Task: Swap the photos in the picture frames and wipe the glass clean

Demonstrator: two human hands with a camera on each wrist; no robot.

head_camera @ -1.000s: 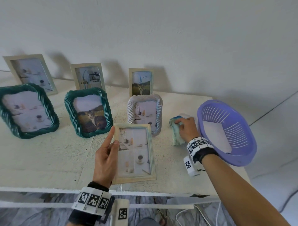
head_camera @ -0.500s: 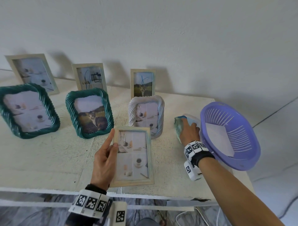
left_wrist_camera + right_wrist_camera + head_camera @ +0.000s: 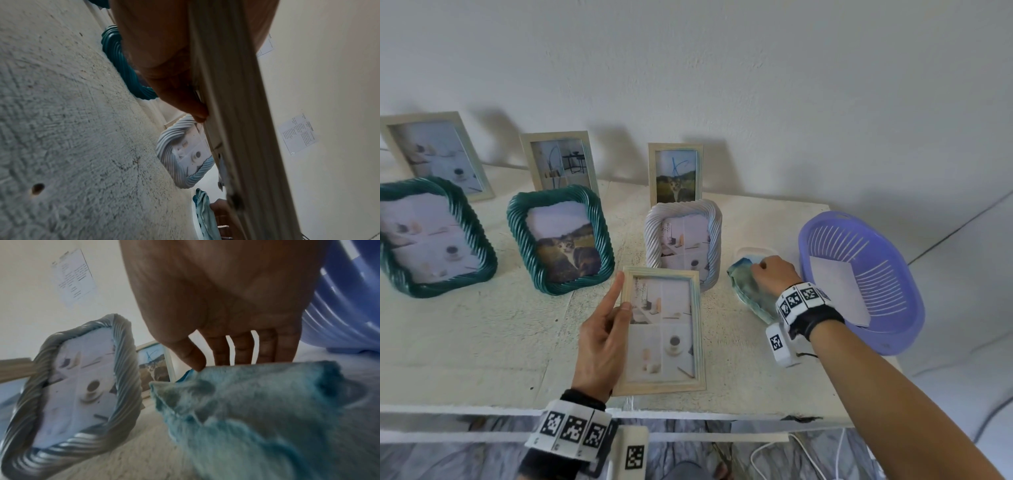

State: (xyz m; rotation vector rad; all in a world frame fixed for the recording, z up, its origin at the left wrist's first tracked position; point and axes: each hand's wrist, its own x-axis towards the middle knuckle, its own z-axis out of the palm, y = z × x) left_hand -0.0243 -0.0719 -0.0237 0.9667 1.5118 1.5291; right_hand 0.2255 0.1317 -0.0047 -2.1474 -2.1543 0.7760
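Observation:
My left hand (image 3: 616, 308) grips the left edge of a pale wooden picture frame (image 3: 664, 332), thumb on its front. It holds the frame tilted up over the table's front, its photo of cups facing me. The left wrist view shows only the frame's side edge (image 3: 236, 113) with my fingers (image 3: 180, 94) behind it. To the right, my right hand (image 3: 765, 270) clutches a blue-green cloth (image 3: 748, 291), which hangs from the fingers (image 3: 242, 347). The cloth (image 3: 257, 402) fills the lower right of the right wrist view.
A white rope-pattern frame (image 3: 683, 240) stands just behind the held frame. Two teal rope frames (image 3: 561, 240) (image 3: 431, 236) stand at the left, three plain frames (image 3: 676, 174) along the wall. A purple basket (image 3: 887, 335) holding a white sheet sits at the table's right end.
My right hand has closed on the cloth and raised it off the table, shifting slightly right. My left hand keeps its hold on the wooden frame, now tipped a little more upright.

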